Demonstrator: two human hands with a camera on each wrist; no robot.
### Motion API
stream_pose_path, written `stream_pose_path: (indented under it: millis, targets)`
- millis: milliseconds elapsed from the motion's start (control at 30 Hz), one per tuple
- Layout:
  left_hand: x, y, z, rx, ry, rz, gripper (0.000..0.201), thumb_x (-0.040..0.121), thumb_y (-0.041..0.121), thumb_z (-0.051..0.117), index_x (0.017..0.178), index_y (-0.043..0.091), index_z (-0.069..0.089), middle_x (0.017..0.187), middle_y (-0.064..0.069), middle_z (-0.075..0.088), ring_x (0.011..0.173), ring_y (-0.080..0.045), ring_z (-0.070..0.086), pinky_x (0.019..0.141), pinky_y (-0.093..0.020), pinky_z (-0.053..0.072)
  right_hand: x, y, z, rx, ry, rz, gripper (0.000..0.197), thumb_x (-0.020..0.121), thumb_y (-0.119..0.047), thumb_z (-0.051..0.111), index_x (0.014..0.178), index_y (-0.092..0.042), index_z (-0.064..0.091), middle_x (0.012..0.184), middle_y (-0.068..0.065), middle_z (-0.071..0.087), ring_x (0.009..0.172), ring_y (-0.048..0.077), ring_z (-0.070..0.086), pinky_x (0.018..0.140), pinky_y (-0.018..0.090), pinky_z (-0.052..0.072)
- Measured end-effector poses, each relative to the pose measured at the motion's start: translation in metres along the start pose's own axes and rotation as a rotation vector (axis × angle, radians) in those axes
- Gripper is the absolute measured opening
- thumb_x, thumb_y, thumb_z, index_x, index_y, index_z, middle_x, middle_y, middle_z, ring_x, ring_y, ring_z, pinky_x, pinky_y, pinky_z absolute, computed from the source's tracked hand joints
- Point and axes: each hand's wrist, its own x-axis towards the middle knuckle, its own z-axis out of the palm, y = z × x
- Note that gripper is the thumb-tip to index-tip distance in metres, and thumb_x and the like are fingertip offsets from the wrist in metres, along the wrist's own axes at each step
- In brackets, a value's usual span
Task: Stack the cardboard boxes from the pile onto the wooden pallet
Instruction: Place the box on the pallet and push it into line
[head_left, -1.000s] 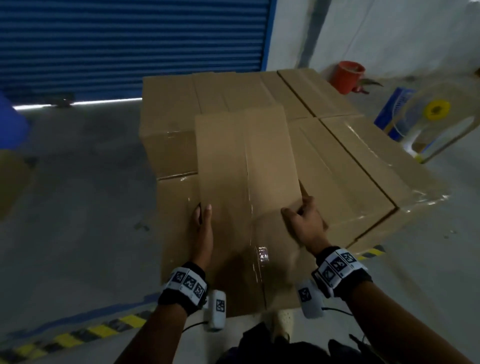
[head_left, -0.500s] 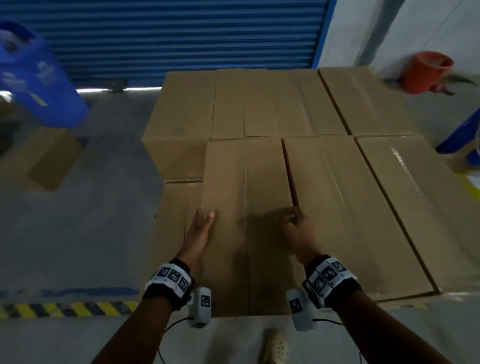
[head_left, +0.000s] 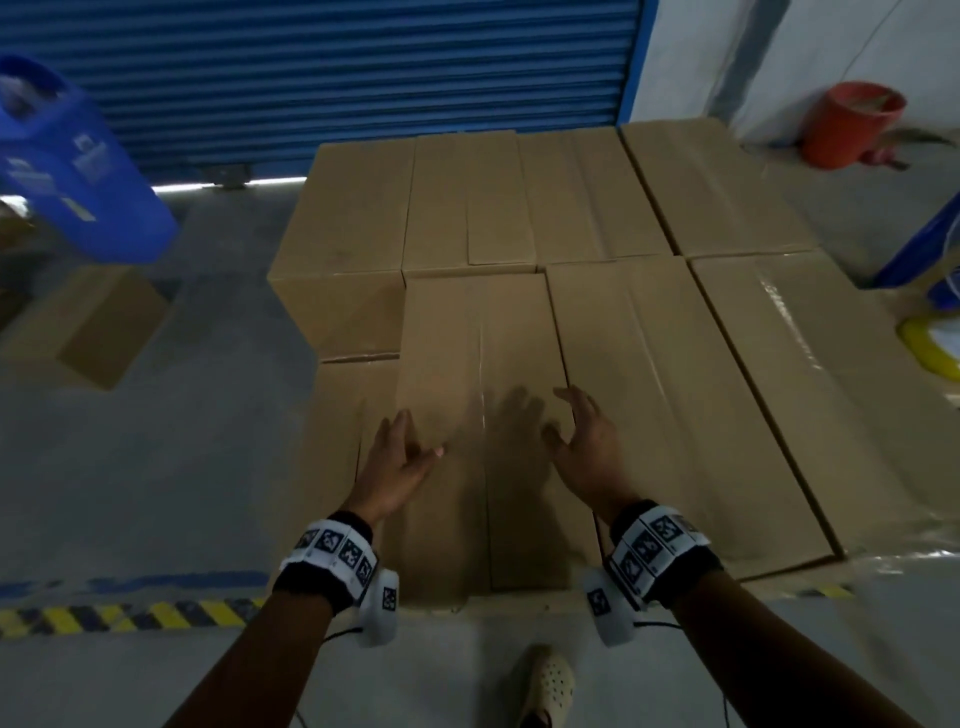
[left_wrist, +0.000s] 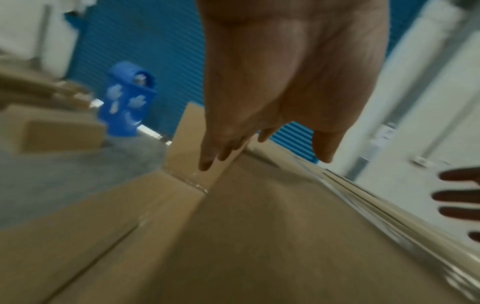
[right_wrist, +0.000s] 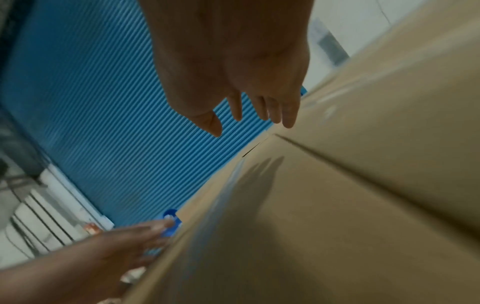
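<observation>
Several long cardboard boxes (head_left: 649, 374) lie side by side in a stack; the pallet under them is hidden. The box nearest me (head_left: 478, 364) lies flat in the front row on a lower box (head_left: 337, 441). My left hand (head_left: 402, 457) hovers open just above its left edge, fingers spread, holding nothing. My right hand (head_left: 576, 441) hovers open over its right edge, fingers loosely spread. In the left wrist view the left hand (left_wrist: 259, 148) hangs above the box top (left_wrist: 259, 236). In the right wrist view the right hand (right_wrist: 254, 119) is clear of the cardboard (right_wrist: 324, 205).
A blue bin (head_left: 67, 166) and a loose cardboard box (head_left: 88, 327) stand on the floor at left. A blue roller door (head_left: 337, 67) is behind the stack. An orange bucket (head_left: 852, 124) sits at back right. Yellow-black floor tape (head_left: 119, 613) runs at lower left. My shoe (head_left: 545, 686) is below.
The box I was holding tilted has been set down flat in the front row. Both hands have let go of it and lifted off, fingers spread.
</observation>
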Motion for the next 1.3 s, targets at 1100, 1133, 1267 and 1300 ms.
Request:
stream_pose_path:
  millis: [1100, 1133, 1267, 1300]
  targets:
    - [-0.069, -0.001, 0.117, 0.776, 0.077, 0.531, 0.091, 0.089, 0.061, 0.061, 0.161, 0.025, 0.019, 0.170, -0.005, -0.001, 0.156, -0.024, -0.008, 0.126, -0.048, -0.001, -0.126, 0.068, -0.033, -0.886, -0.334, -0.073, 0.092, 0.082, -0.038, 0.069, 0.156, -0.031, 0.014, 0.160, 0.009, 0.012, 0.144, 0.036, 0.017, 0.110, 0.057, 0.029]
    - [-0.069, 0.000, 0.117, 0.770, 0.081, 0.532, 0.090, 0.089, 0.060, 0.062, 0.161, 0.025, 0.020, 0.170, -0.005, -0.001, 0.156, -0.024, -0.008, 0.126, -0.048, -0.001, -0.121, 0.067, -0.034, -0.878, -0.337, -0.068, 0.092, 0.082, -0.042, 0.069, 0.156, -0.030, 0.015, 0.160, 0.010, 0.013, 0.144, 0.036, 0.017, 0.110, 0.057, 0.030]
    - [-0.069, -0.001, 0.121, 0.754, 0.096, 0.537, 0.090, 0.088, 0.057, 0.064, 0.160, 0.024, 0.022, 0.170, -0.006, 0.003, 0.156, -0.025, -0.006, 0.125, -0.047, -0.003, -0.115, 0.073, -0.026, -0.815, -0.406, -0.055, 0.104, 0.086, -0.047, 0.066, 0.158, -0.026, -0.006, 0.164, 0.013, -0.013, 0.150, 0.041, -0.007, 0.116, 0.069, 0.009]
    - [-0.069, -0.002, 0.121, 0.753, 0.102, 0.536, 0.091, 0.087, 0.058, 0.065, 0.160, 0.024, 0.022, 0.170, -0.006, 0.003, 0.156, -0.024, -0.004, 0.125, -0.047, -0.003, -0.117, 0.075, -0.023, -0.818, -0.413, -0.055, 0.105, 0.088, -0.048, 0.065, 0.158, -0.025, -0.011, 0.164, 0.014, -0.018, 0.150, 0.041, -0.012, 0.116, 0.069, 0.005]
